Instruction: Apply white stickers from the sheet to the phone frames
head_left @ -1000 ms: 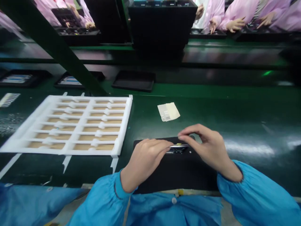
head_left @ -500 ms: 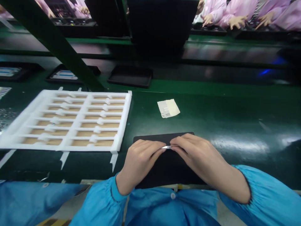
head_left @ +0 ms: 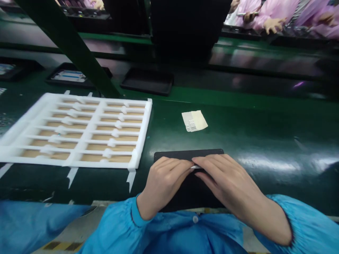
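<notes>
Between my two hands is a thin, silvery-white strip point(head_left: 195, 167), mostly covered by my fingers, so its exact kind is unclear. My left hand point(head_left: 169, 181) is closed, pinching the strip's left end between thumb and fingers. Over the right end lie the fingers of my right hand point(head_left: 225, 180), still against the strip, while its thumb sits a little apart below. Both hands are above a black mat point(head_left: 189, 192) at the bench's front edge. Beyond them lies a cream and grey paper label point(head_left: 198, 120) with barcode-like marks.
To the left stands a white foam tray point(head_left: 144, 132) with slots, taped to the green bench point(head_left: 254, 134). Black trays point(head_left: 147, 81) line the back. A green post point(head_left: 66, 38) slants across the left. Co-workers in pink sleeves point(head_left: 278, 14) work opposite.
My right thumb has dropped away from the fingers, opening a gap under the strip. My fingertips have come closer together, covering more of its middle. The view has shifted slightly.
</notes>
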`<state>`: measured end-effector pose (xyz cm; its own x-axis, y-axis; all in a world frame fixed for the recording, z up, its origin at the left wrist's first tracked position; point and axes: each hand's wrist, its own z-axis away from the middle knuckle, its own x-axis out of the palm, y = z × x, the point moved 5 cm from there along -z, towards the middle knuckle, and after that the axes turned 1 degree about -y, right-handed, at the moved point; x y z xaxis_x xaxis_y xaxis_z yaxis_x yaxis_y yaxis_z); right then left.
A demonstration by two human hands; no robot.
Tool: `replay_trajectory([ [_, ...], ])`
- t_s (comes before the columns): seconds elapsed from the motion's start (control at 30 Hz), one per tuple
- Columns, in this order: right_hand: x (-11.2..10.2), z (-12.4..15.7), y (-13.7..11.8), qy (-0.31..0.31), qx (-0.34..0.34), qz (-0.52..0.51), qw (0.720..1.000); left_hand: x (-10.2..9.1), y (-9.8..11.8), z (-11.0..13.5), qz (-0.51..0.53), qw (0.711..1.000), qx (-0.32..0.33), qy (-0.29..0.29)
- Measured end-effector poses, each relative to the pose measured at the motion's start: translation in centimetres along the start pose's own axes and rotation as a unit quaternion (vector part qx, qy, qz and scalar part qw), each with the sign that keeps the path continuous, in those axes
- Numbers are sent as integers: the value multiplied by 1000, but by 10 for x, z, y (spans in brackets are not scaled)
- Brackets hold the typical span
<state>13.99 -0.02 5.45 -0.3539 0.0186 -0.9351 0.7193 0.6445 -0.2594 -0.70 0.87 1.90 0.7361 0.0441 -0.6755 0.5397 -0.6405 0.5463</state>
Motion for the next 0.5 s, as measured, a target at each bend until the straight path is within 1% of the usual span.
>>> replay_trajectory([
  [0.07,-1,11,2,63,1,-7,998,0,0,1,-4,1000,1,2],
  [0.13,0,21,4,100,-7,-8,995,1,0,1,-8,1000,0,4],
  [0.3,12,30,4,77,-73,59,993,3,0,0,-23,1000,3,10],
  [0.37,13,30,4,84,-83,66,991,3,0,0,-26,1000,5,10],
  [0.43,8,30,6,115,-75,26,990,2,0,0,-32,999,3,0],
  [0.5,0,31,13,171,-41,-44,983,2,1,-1,-42,999,3,-24],
])
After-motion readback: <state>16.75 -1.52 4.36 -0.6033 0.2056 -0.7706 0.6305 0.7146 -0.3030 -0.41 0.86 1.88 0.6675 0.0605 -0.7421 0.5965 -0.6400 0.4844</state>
